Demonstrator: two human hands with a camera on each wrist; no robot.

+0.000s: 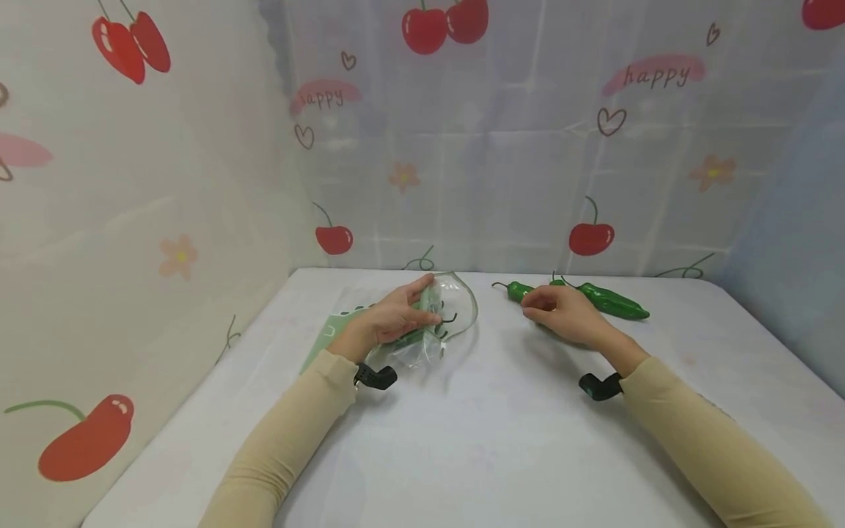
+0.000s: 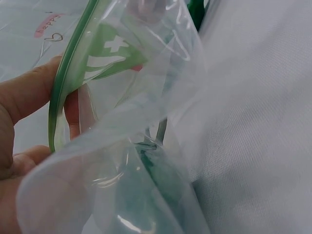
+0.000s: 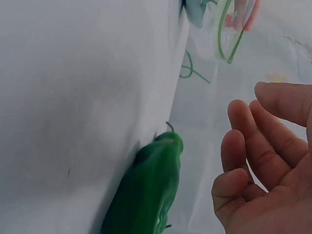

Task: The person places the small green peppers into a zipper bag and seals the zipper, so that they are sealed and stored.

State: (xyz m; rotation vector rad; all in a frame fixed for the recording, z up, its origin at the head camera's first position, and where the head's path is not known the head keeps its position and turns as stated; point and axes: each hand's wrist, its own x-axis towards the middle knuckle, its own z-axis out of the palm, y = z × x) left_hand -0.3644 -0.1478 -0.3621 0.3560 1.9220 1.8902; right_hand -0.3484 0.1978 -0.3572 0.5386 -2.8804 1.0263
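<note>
My left hand grips a clear zip bag near its mouth, which gapes to the right. Between thumb and fingers in the left wrist view is the bag's green-edged rim. Inside, behind the cloudy plastic, lies a green pepper; stems poke toward the opening in the head view. My right hand hovers over the table with loosely bent fingers and nothing held. Just beyond it are a long green pepper and a second pepper, partly hidden by the fingers. One pepper shows large beside the right hand.
A white cloth-covered table spreads below both hands. Behind it hangs a curtain printed with cherries, and another printed sheet closes off the left side. The bag's green printed part lies left of the left wrist.
</note>
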